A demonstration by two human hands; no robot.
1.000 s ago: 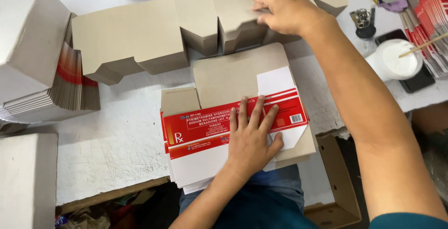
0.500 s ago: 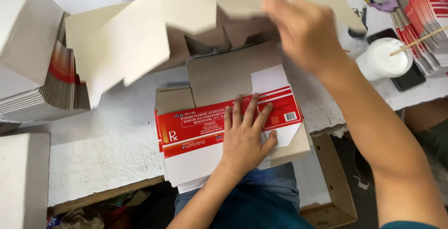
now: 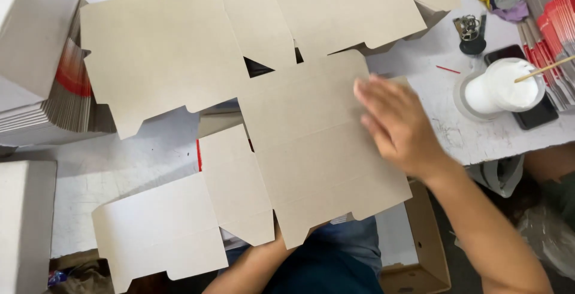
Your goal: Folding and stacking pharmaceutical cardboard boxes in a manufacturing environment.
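Now the right hand (image 3: 398, 127), fingers flat and open, lays a grey card sheet (image 3: 311, 144) on the pile. Next it needs lining up, I think. The left hand hides under it, so I cannot tell its fingers.

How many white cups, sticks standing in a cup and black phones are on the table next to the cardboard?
white cup: 1
wooden stick in the cup: 1
black phone: 1
Total: 3
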